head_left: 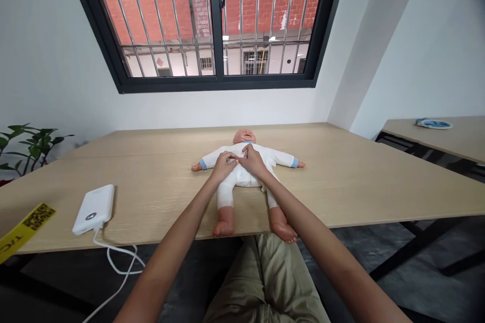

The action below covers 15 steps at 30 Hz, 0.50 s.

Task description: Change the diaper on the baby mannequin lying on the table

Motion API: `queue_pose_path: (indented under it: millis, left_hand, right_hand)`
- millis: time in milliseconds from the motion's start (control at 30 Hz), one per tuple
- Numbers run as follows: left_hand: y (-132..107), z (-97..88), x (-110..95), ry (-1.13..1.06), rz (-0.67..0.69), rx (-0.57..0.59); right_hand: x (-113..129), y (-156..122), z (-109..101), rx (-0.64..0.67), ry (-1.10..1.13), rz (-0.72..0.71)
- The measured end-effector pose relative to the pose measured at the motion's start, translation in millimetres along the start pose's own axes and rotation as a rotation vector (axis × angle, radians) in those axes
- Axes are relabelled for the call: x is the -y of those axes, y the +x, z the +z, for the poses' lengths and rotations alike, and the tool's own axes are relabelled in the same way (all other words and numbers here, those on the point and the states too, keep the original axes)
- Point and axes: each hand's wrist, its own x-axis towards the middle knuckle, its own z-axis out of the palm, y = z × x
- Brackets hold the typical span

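A baby doll point(244, 136) lies on its back on the table, head toward the window and feet at the near edge. It wears a white outfit point(248, 179) with light blue cuffs, and its arms stretch out to both sides. Over the belly, my left hand point(225, 164) is closed, its fingertips pinching the front of the cloth. My right hand point(253, 161) is closed too and grips the cloth close beside the left fingertips. What exactly lies between the fingers is too small to make out.
The doll lies on a light wooden table point(359, 176). A white power bank point(94, 209) with a white cable point(125, 272) hanging off the edge is at the left. Beyond are a green plant point(34, 146), a barred window point(217, 81) and a side table point(466, 136) holding a blue-white item point(434, 123).
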Motion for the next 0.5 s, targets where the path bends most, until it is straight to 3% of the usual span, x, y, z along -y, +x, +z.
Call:
queue_pose_path:
  millis: [167, 267, 400, 500]
  left_hand:
    - [0, -3.1, 2, 0.127, 0.125, 0.096]
    - [-2, -5.5, -1, 0.197, 0.199, 0.132]
    - [-3, -6.4, -7, 0.274, 0.277, 0.176]
    - [-4, -6.0, -9, 0.306, 0.276, 0.197]
  right_hand:
    - [-3, 2, -6, -0.054, 0.087, -0.019]
    - [-10, 0, -26, -0.303, 0.262, -0.025]
    - [-36, -6, -58, -0.682, 0.457, 0.012]
    - [-57, -10, -71, -0.839, 0.464, 0.068]
